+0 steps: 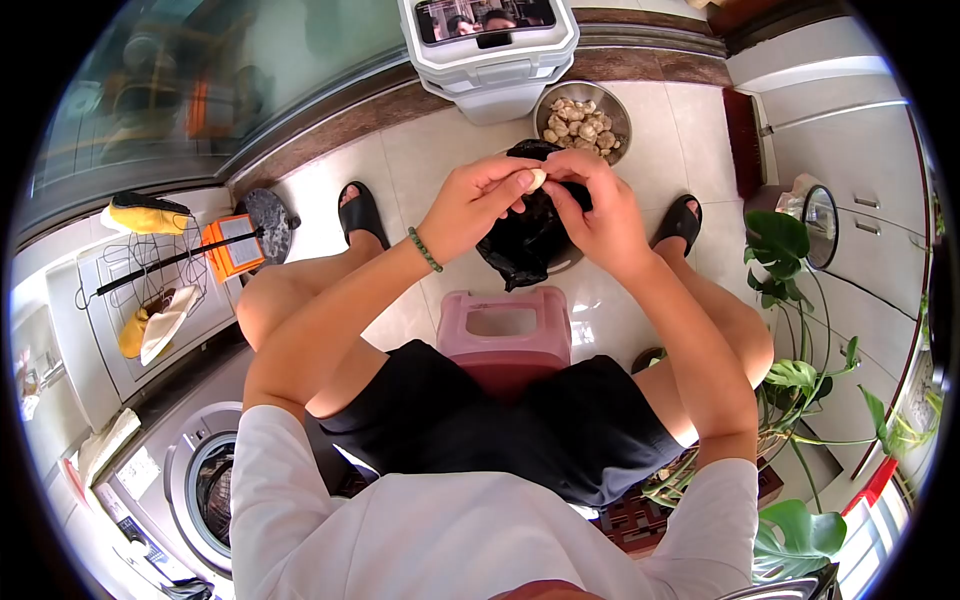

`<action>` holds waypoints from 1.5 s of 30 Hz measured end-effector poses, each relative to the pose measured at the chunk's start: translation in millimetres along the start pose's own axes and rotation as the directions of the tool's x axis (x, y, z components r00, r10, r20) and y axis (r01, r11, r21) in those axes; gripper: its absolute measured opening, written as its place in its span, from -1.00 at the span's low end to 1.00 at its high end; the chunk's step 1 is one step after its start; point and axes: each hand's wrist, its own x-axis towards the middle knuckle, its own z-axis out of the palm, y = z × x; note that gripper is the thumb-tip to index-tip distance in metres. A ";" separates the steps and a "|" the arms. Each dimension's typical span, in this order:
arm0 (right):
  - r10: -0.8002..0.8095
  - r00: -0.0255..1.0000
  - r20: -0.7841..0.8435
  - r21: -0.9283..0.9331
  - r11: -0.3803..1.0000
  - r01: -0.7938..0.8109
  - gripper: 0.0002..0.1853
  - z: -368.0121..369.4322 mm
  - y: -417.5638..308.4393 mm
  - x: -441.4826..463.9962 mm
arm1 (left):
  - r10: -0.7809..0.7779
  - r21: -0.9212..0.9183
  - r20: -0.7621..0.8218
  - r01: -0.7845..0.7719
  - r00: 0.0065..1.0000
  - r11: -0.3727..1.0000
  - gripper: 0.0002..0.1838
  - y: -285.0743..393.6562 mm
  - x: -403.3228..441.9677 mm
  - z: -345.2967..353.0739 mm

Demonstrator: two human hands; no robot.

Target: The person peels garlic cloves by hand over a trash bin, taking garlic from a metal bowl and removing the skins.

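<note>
A pale garlic clove (pixel 537 180) is pinched between the thumb and fingers of my left hand (pixel 487 200), which has a green bead bracelet at the wrist. From the other side, my right hand (pixel 598 205) closes its thumb and index fingertip at the clove's right edge. Directly below both hands is a bin lined with a black plastic bag (pixel 520 245); its contents are too dark to make out. Beyond it on the floor, a metal bowl (pixel 623 112) holds several whitish-brown garlic bulbs (pixel 580 125).
A pink plastic stool (pixel 503 350) stands between my legs. At the back, a phone (pixel 485 18) lies on a grey lidded container (pixel 490 75). On the left are a washing machine (pixel 200 490) and an orange box (pixel 231 246); leafy plants (pixel 790 375) and white cabinets (pixel 850 150) line the right.
</note>
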 end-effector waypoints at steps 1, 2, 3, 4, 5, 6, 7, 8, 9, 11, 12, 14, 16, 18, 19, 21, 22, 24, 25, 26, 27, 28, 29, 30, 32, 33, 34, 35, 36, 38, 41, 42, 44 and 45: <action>-0.014 1.000 -0.006 -0.014 1.000 0.014 -0.65 -0.2 -0.8 0.3 | 0.003 0.005 0.000 -0.003 1.000 1.000 -0.67 0.2 -0.3 -0.1; -0.028 1.000 -0.012 -0.027 0.999 0.028 -0.66 -0.6 -1.6 0.9 | 0.007 0.010 -0.001 -0.007 1.000 1.000 -0.67 0.3 -0.4 0.0; -0.027 1.000 -0.008 -0.036 0.999 0.027 -0.66 -4.1 -4.1 1.9 | 0.011 0.003 0.002 -0.011 1.000 1.000 -0.67 0.0 0.9 2.4; -0.064 0.998 -0.006 -0.062 0.996 0.064 -0.65 -5.7 -7.0 4.0 | 0.017 0.003 0.004 -0.017 1.000 1.000 -0.67 0.3 0.8 2.9; -0.104 0.995 -0.004 -0.086 0.991 0.104 -0.64 -6.1 -8.1 5.5 | 0.023 0.006 0.004 -0.023 1.000 1.000 -0.67 0.7 1.1 2.5; -0.104 0.995 -0.007 -0.081 0.991 0.103 -0.64 -4.7 -7.9 5.2 | 0.019 0.010 0.002 -0.019 1.000 1.000 -0.67 1.1 0.2 1.3; -0.086 0.996 0.010 -0.084 0.993 0.087 -0.63 -5.1 -7.4 4.4 | 0.021 0.022 0.010 -0.021 1.000 1.000 -0.67 0.7 0.5 1.2; -0.069 0.997 0.028 -0.090 0.993 0.072 -0.63 -6.3 -6.9 3.9 | 0.024 0.032 0.018 -0.025 1.000 0.999 -0.67 0.2 1.2 1.6; -0.070 0.997 0.028 -0.090 0.993 0.072 -0.63 -7.6 -6.9 3.5 | 0.025 0.032 0.018 -0.026 1.000 0.999 -0.67 0.2 1.3 1.4; -0.011 0.995 0.095 -0.137 0.990 0.024 -0.62 -9.6 -8.1 2.1 | 0.029 0.052 0.031 -0.031 0.999 0.998 -0.67 0.6 0.4 0.8; -0.011 0.995 0.095 -0.136 0.990 0.024 -0.62 -9.6 -8.4 2.3 | 0.029 0.052 0.030 -0.031 0.999 0.998 -0.67 0.7 0.3 0.6; -0.011 0.994 0.106 -0.133 0.991 0.025 -0.63 -9.7 -9.1 2.8 | 0.026 0.068 0.035 -0.028 0.999 0.997 -0.67 1.0 0.3 0.2; -0.011 0.998 0.061 -0.091 0.996 0.017 -0.64 -4.8 -8.6 1.7 | 0.020 0.068 0.029 -0.022 0.999 0.997 -0.67 4.0 -0.4 -0.1; -0.009 1.000 0.016 -0.046 0.999 0.010 -0.65 -2.8 -8.6 1.9 | 0.014 0.069 0.022 -0.016 1.000 0.998 -0.67 6.2 -0.9 -0.2; -0.014 0.999 0.037 -0.063 0.998 0.017 -0.66 -3.3 -8.4 2.3 | 0.007 0.072 0.019 -0.008 1.000 0.997 -0.68 6.8 -0.7 -0.2; -0.021 0.998 0.059 -0.077 0.997 0.025 -0.66 -3.5 -7.7 2.8 | -0.001 0.078 0.012 0.000 1.000 0.997 -0.68 7.1 -1.0 -0.4; -0.021 0.997 0.073 -0.099 0.995 0.028 -0.67 -3.5 -7.0 2.4 | -0.005 0.064 0.018 0.003 1.000 0.998 -0.70 6.3 -1.2 -0.2; -0.025 0.996 0.090 -0.120 0.992 0.035 -0.67 -3.4 -6.2 3.0 | -0.004 0.051 0.020 0.003 1.000 0.999 -0.71 5.3 -1.3 -0.7; -0.053 0.994 0.091 -0.152 0.986 0.066 -0.67 -3.4 -6.3 3.7 | -0.014 0.038 0.023 0.013 1.000 0.999 -0.71 5.3 -1.4 -1.2; -0.080 0.993 0.092 -0.184 0.978 0.096 -0.66 -3.1 -6.5 4.0 | -0.025 0.025 0.028 0.024 0.999 0.999 -0.71 5.7 -1.7 -1.8; -0.083 0.992 0.092 -0.183 0.978 0.099 -0.66 -2.7 -7.0 3.8 | -0.023 0.027 0.026 0.023 0.999 0.999 -0.71 7.5 -2.3 -1.9; -0.050 0.995 0.091 -0.151 0.986 0.063 -0.67 -2.8 -7.6 3.7 | -0.020 0.030 0.031 0.019 0.999 0.999 -0.70 9.9 -2.4 -1.7; -0.016 0.996 0.090 -0.119 0.992 0.027 -0.67 -2.8 -8.0 3.8 | -0.017 0.033 0.036 0.016 0.999 0.999 -0.70 11.5 -2.3 -1.9; -0.019 0.996 0.091 -0.119 0.992 0.030 -0.67 -2.6 -8.2 3.7 | -0.015 0.034 0.035 0.014 0.999 0.999 -0.70 11.8 -2.3 -2.2; -0.002 0.996 0.085 -0.112 0.994 0.011 -0.66 -2.3 -8.3 3.5 | -0.037 0.047 0.041 0.035 0.998 0.998 -0.69 11.2 -2.0 -2.9; -0.004 0.996 0.085 -0.112 0.994 0.014 -0.66 -2.4 -8.5 3.5 | -0.035 0.048 0.040 0.033 0.999 0.998 -0.69 10.2 -1.9 -3.2; 0.000 0.996 0.088 -0.118 0.993 0.010 -0.66 -2.5 -8.8 3.2 | -0.029 0.049 0.036 0.027 0.999 0.998 -0.69 8.5 -2.1 -3.5; 0.003 0.996 0.091 -0.125 0.992 0.008 -0.66 -2.8 -8.9 3.4 | -0.022 0.051 0.032 0.020 0.999 0.998 -0.68 7.7 -2.0 -3.7; -0.001 0.996 0.090 -0.127 0.992 0.013 -0.66 -3.2 -8.6 3.7 | -0.018 0.053 0.031 0.016 0.999 0.998 -0.68 7.9 -1.9 -3.9; 0.010 0.996 0.091 -0.114 0.993 0.000 -0.66 -3.4 -7.9 3.0 | -0.031 0.044 0.026 0.030 0.999 0.999 -0.69 8.3 -3.1 -3.6; -0.011 0.996 0.090 -0.116 0.993 0.022 -0.66 -2.5 -5.9 2.4 | -0.011 0.070 0.038 0.009 0.999 0.998 -0.69 9.0 -3.7 -4.0; -0.010 0.996 0.090 -0.116 0.993 0.020 -0.66 -2.6 -5.8 2.2 | -0.012 0.069 0.039 0.010 0.999 0.998 -0.69 8.1 -3.9 -4.3; 0.000 0.994 0.106 -0.103 0.995 0.011 -0.66 -3.1 -5.7 0.9 | 0.031 0.088 0.055 -0.036 0.998 0.995 -0.69 4.6 -4.3 -4.9; 0.001 0.995 0.104 -0.104 0.995 0.009 -0.66 -3.4 -6.1 0.5 | 0.031 0.088 0.057 -0.036 0.998 0.995 -0.69 3.6 -4.4 -5.4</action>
